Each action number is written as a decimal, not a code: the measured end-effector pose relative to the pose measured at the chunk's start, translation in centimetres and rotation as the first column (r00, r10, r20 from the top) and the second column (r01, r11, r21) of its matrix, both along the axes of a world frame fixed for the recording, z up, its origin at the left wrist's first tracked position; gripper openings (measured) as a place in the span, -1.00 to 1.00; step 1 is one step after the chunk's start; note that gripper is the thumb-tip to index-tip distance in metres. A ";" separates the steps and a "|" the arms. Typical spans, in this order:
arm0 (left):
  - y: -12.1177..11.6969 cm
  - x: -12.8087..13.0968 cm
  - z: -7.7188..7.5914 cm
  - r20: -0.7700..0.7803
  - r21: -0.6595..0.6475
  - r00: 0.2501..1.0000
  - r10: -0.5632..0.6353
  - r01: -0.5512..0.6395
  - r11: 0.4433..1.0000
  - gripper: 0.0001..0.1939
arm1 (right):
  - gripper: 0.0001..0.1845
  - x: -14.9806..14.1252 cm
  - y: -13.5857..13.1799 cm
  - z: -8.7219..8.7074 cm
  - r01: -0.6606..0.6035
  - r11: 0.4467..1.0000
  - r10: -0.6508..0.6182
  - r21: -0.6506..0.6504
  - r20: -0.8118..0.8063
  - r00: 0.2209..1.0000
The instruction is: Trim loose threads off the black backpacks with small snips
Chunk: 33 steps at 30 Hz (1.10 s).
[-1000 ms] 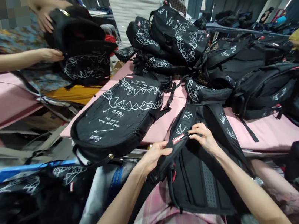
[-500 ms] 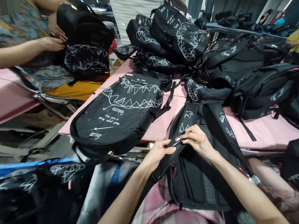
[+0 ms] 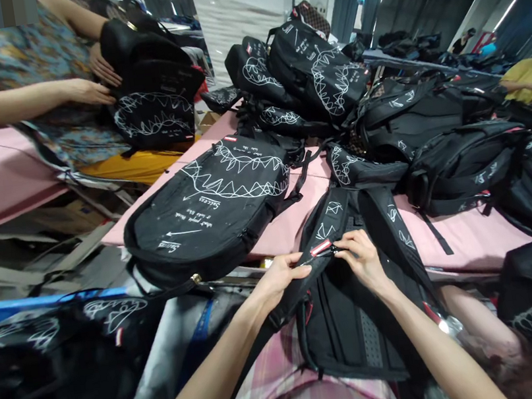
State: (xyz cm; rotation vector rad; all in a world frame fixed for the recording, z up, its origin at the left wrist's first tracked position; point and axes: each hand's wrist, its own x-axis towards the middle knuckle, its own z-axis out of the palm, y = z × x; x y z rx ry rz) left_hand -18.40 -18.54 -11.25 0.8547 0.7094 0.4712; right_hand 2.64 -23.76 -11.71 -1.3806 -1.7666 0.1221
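Observation:
A black backpack (image 3: 344,321) lies on my lap and against the table edge, its back panel and straps facing up. My left hand (image 3: 285,278) grips one shoulder strap (image 3: 326,227), thumb on top, just below a red-and-white label (image 3: 322,248). That strap carries white scribbled drawings. Beside the label, my right hand (image 3: 360,253) pinches a small dark tool (image 3: 334,249) with a thin, pale tip; its exact kind is too small to make out. The second shoulder strap (image 3: 400,226) runs to the right of my right hand.
Another black backpack (image 3: 211,201) with white print lies front up on the pink table (image 3: 272,242). Several more backpacks (image 3: 319,68) are piled behind and to the right. Across at the left, a person in a patterned top (image 3: 19,56) handles a black backpack (image 3: 150,90).
My right hand has shifted slightly right and down, uncovering more of the red-and-white label. My left hand keeps its hold on the strap. The co-worker's hand has moved slightly left.

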 end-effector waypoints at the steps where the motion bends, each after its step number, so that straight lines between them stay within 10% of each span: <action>1: -0.1 0.0 0.1 -0.004 -0.006 1.000 0.006 -0.006 1.000 -0.54 | -0.85 -0.1 0.0 0.0 -0.009 1.000 0.009 0.005 0.006 1.000; 8: -0.5 0.4 0.0 -0.050 0.055 0.998 0.024 -0.022 0.998 -0.52 | -0.87 -1.2 -0.3 0.4 -0.069 0.997 0.065 -0.042 -0.072 0.995; 15: 1.0 0.0 -0.6 -0.283 0.549 0.952 0.115 0.062 0.834 -0.71 | -0.85 2.3 0.8 0.8 -0.047 0.974 -0.022 -0.222 -0.301 0.953; 33: 1.3 -0.1 -0.4 -0.254 0.459 0.964 0.074 0.053 0.887 -0.65 | -0.88 3.9 2.9 -0.7 -0.108 0.957 0.020 -0.269 -0.311 0.950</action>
